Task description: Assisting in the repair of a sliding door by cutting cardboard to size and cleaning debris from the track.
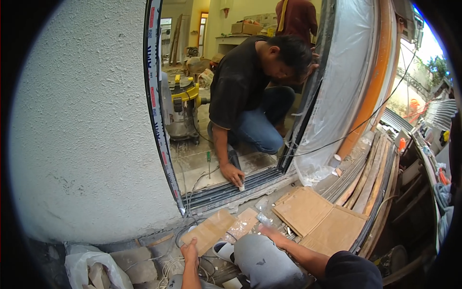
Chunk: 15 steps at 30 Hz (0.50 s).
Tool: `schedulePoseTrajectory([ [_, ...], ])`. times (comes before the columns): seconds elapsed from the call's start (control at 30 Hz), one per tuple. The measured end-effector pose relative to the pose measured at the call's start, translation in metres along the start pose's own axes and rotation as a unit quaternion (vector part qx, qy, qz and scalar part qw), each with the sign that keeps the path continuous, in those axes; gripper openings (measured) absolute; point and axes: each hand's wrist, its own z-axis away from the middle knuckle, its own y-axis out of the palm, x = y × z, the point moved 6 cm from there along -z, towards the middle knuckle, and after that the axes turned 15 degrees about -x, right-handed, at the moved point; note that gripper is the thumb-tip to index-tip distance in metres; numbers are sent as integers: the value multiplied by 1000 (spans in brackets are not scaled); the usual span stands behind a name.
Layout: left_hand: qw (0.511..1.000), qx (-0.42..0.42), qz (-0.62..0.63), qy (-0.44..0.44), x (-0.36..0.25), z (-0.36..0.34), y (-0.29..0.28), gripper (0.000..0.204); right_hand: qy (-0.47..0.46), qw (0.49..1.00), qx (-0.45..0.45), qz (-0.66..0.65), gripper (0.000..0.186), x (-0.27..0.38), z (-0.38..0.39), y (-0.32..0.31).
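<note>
My left hand (189, 250) grips the near edge of a flat tan piece of cardboard (211, 230), thumb on top. My right hand (272, 234) reaches low over the ground, its fingers blurred. Just beyond its fingertips is a pale, smeared shape (263, 219); I cannot tell whether the hand holds it. Between my hands lies a dusty tan piece (244, 220) sprinkled with white bits. Ahead, a co-worker (236, 86) crouches inside the doorway, one hand (232, 174) pressing a small whitish thing against the dark sliding-door track (226, 195).
Opened cardboard (313, 212) lies to the right, beside long wooden planks (373, 173). A yellow-topped vacuum (185, 108) and a green screwdriver (209, 164) stand inside. Cables (175, 267) coil near my left forearm, beside a white sack (96, 262). Another person (297, 19) stands behind.
</note>
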Motion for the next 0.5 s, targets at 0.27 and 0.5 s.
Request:
schedulePoseTrajectory([
  [0.27, 999, 35, -40, -4, 14, -1, 18, 36, -109, 978, 73, -161, 66, 95, 49, -7],
  [0.5, 964, 169, 100, -178, 24, -3, 25, 46, -95, 981, 26, -165, 45, 71, 20, 11],
])
